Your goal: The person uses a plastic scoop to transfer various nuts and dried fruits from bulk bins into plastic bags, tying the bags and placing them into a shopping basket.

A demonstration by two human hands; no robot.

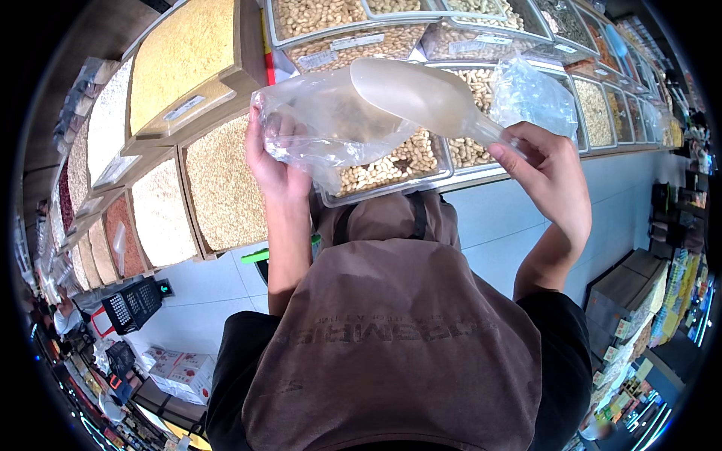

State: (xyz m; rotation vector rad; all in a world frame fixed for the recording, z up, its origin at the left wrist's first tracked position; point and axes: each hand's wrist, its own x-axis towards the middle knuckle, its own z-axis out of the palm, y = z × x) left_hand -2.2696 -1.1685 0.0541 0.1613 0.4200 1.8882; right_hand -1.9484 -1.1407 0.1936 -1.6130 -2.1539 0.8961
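Observation:
A thin transparent plastic bag (331, 139) hangs from my left hand (274, 154), whose fingers are closed on its left side, partly seen through the film. My right hand (553, 169) grips the handle of a translucent plastic scoop (417, 94). The scoop points left, its broad end overlapping the bag's right side; I cannot tell whether it is inside the opening. No contents show plainly in the scoop or the bag. Below both lies a bin of unshelled peanuts (402, 161).
Behind the scoop, another crumpled transparent bag (534, 98) rests over the bins. More peanut bins (323, 19) rise at the back. To the left stand wooden bins of yellow grain (184, 56) and beige grain (226, 180). A black basket (134, 304) sits on the floor.

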